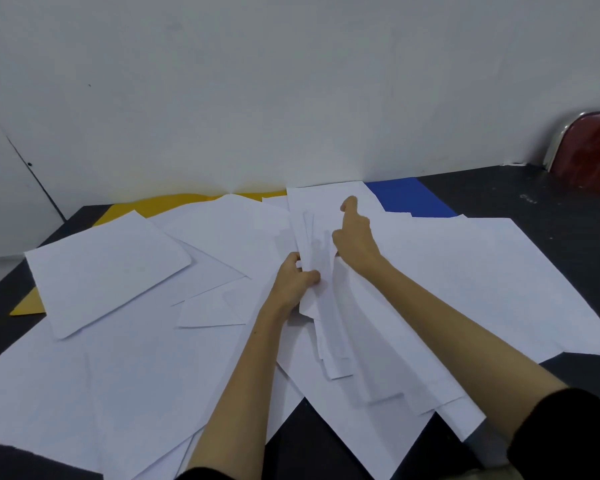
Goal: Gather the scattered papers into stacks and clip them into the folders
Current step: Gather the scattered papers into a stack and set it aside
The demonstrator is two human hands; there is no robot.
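Many white sheets of paper [111,368] lie scattered and overlapping across a dark table [520,195]. In the middle, my left hand [293,284] pinches a loose bundle of sheets [323,306] held on edge. My right hand [355,237] grips the same bundle from the right, thumb raised toward the wall. A yellow folder [160,206] lies at the back left, mostly under the papers, with a corner showing at the left edge. A blue folder [413,197] lies at the back right, partly covered.
A white wall [291,81] rises right behind the table. A red chair with a chrome frame [589,150] stands at the far right. One separate sheet with rounded corners [104,271] rests on the pile at the left.
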